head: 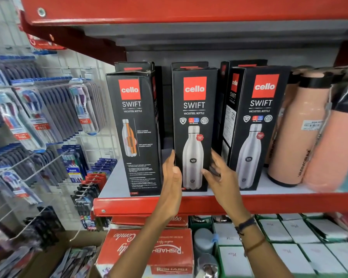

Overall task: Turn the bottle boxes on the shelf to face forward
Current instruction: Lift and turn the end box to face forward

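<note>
three tall black cello swift bottle boxes stand in a row on a red-edged shelf (189, 203), with more black boxes behind them. the middle box (194, 125) faces forward, showing a steel bottle picture. the left hand (172, 177) lies flat against its lower left edge, and the right hand (219, 173) rests with spread fingers on its lower right edge; both hands are unclenched, bracketing the box rather than gripping it. the left box (134, 127) shows a panel of small printed text and a cutaway bottle. the right box (255, 125) is angled, its side panel visible. peach-coloured bottles (295, 129) stand further right. toothbrush packs (28, 109) hang on a rack far left.
</note>
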Tool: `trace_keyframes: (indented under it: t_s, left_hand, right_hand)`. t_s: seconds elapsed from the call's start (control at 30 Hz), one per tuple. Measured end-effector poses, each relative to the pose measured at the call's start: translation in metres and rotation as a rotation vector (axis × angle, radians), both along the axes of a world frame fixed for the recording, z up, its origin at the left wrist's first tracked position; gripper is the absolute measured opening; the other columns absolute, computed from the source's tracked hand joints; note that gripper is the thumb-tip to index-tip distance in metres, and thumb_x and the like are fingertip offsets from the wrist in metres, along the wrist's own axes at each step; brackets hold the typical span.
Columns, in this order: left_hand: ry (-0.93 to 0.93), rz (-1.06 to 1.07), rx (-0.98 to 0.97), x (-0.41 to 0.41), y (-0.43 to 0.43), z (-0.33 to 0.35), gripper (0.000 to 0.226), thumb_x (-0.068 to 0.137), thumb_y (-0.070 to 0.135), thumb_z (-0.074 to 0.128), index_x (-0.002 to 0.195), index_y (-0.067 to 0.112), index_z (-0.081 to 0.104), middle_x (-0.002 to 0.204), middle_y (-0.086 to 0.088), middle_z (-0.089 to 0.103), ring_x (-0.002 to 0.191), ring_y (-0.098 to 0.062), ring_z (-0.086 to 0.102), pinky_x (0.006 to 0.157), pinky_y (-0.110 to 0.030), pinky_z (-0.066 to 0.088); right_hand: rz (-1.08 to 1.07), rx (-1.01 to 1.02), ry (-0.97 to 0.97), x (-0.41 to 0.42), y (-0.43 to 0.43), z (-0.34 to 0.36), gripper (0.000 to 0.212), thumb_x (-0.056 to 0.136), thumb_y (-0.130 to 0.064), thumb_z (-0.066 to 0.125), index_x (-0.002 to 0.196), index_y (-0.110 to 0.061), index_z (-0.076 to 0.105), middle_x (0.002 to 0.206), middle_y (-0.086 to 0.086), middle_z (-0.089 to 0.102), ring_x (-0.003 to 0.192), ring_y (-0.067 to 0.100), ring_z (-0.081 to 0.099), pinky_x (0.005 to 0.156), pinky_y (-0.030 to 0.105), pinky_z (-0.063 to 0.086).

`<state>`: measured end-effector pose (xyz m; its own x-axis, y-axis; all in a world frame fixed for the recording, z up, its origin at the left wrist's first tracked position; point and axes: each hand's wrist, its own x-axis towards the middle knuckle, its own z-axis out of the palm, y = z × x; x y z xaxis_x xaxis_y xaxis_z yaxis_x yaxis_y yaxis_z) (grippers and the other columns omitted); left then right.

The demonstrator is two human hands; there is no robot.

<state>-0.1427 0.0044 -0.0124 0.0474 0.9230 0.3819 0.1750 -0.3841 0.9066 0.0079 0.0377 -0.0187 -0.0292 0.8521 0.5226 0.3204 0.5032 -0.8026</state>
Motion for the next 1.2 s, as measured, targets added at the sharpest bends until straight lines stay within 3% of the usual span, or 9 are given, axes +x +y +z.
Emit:
trace_keyframes:
  t_s: [0.13, 0.37, 0.57, 0.7, 0.83, 0.93, 1.0, 1.1, 1.2]
  left_hand:
    - [-0.007, 0.045, 0.032, -0.002, -0.007, -0.002, 0.082, 0.066, 0.093, 0.014, 0.138, 0.052, 0.014, 0.154, 0.021, 0.015, 0.144, 0.008, 0.011, 0.124, -0.04, 0.013]
    - [-0.203, 0.255, 0.432, -0.04, -0.027, 0.003, 0.072, 0.09, 0.07, 0.019, 0.133, 0.021, 0.049, 0.144, -0.005, 0.048, 0.142, -0.019, 0.036, 0.116, -0.045, 0.028]
    - [-0.232, 0.389, 0.17, -0.083, -0.007, -0.005, 0.088, 0.079, 0.083, 0.014, 0.149, 0.03, 0.023, 0.158, 0.011, 0.024, 0.146, -0.002, 0.019, 0.122, -0.046, 0.016]
    - [-0.249, 0.23, 0.054, -0.092, -0.01, 0.001, 0.073, 0.085, 0.069, 0.011, 0.148, 0.036, 0.022, 0.146, 0.029, 0.032, 0.134, 0.01, 0.033, 0.121, -0.044, 0.023]
    - [-0.21, 0.151, 0.074, -0.107, -0.017, 0.015, 0.094, 0.06, 0.096, 0.019, 0.139, 0.047, 0.036, 0.134, 0.042, 0.043, 0.126, 0.018, 0.04, 0.103, -0.024, 0.036]
    - [-0.222, 0.08, 0.075, -0.115, -0.026, 0.023, 0.099, 0.052, 0.099, 0.021, 0.134, 0.048, 0.044, 0.143, 0.026, 0.044, 0.13, 0.01, 0.039, 0.093, -0.023, 0.038]
    - [-0.219, 0.072, 0.081, -0.122, -0.027, 0.025, 0.101, 0.053, 0.099, 0.022, 0.134, 0.044, 0.046, 0.146, 0.022, 0.042, 0.135, 0.002, 0.038, 0.094, -0.026, 0.04]
    - [-0.181, 0.19, 0.092, -0.13, -0.018, 0.034, 0.094, 0.064, 0.094, 0.016, 0.143, 0.044, 0.03, 0.148, 0.031, 0.028, 0.143, -0.002, 0.025, 0.113, -0.035, 0.027]
    - [-0.216, 0.172, 0.031, -0.133, -0.012, 0.042, 0.067, 0.09, 0.064, 0.008, 0.15, 0.034, 0.011, 0.15, 0.022, 0.019, 0.142, -0.003, 0.019, 0.122, -0.045, 0.017]
  right_hand:
    - [-0.127, 0.077, 0.022, -0.01, -0.011, -0.002, 0.058, 0.09, -0.018, 0.06, 0.142, -0.026, 0.035, 0.144, -0.009, 0.041, 0.134, 0.006, 0.041, 0.111, 0.027, 0.036]
    - [-0.116, 0.292, 0.197, -0.062, -0.051, -0.006, 0.043, 0.093, -0.017, 0.054, 0.135, -0.014, 0.046, 0.141, -0.001, 0.05, 0.134, 0.009, 0.044, 0.11, 0.032, 0.038]
    - [0.123, -0.002, 0.146, -0.128, -0.048, -0.003, 0.059, 0.096, -0.039, 0.037, 0.15, -0.027, 0.016, 0.158, -0.015, 0.016, 0.145, -0.004, 0.013, 0.121, 0.03, 0.015]
    - [0.062, -0.09, 0.158, -0.152, -0.039, -0.001, 0.06, 0.097, -0.032, 0.041, 0.148, -0.026, 0.01, 0.151, -0.015, 0.014, 0.145, 0.004, 0.012, 0.12, 0.034, 0.013]
    - [0.026, -0.053, 0.113, -0.16, -0.034, 0.006, 0.079, 0.088, -0.025, 0.06, 0.149, -0.022, 0.01, 0.151, -0.01, 0.024, 0.14, 0.004, 0.022, 0.115, 0.019, 0.019]
    - [-0.038, -0.005, 0.085, -0.161, -0.029, 0.016, 0.107, 0.071, -0.034, 0.078, 0.149, -0.018, 0.007, 0.14, -0.012, 0.024, 0.129, -0.004, 0.021, 0.098, -0.005, 0.013]
    - [-0.06, 0.014, 0.122, -0.16, -0.024, 0.024, 0.114, 0.064, -0.036, 0.082, 0.149, -0.019, 0.007, 0.14, -0.011, 0.024, 0.128, -0.004, 0.022, 0.094, -0.008, 0.013]
    - [0.043, -0.007, 0.216, -0.158, -0.016, 0.027, 0.107, 0.065, -0.028, 0.08, 0.148, -0.028, 0.012, 0.15, -0.006, 0.029, 0.137, 0.001, 0.029, 0.108, 0.008, 0.024]
    - [0.115, -0.039, 0.162, -0.158, -0.009, 0.024, 0.101, 0.069, -0.036, 0.07, 0.149, -0.033, 0.01, 0.158, -0.007, 0.023, 0.145, 0.006, 0.023, 0.119, 0.033, 0.023]
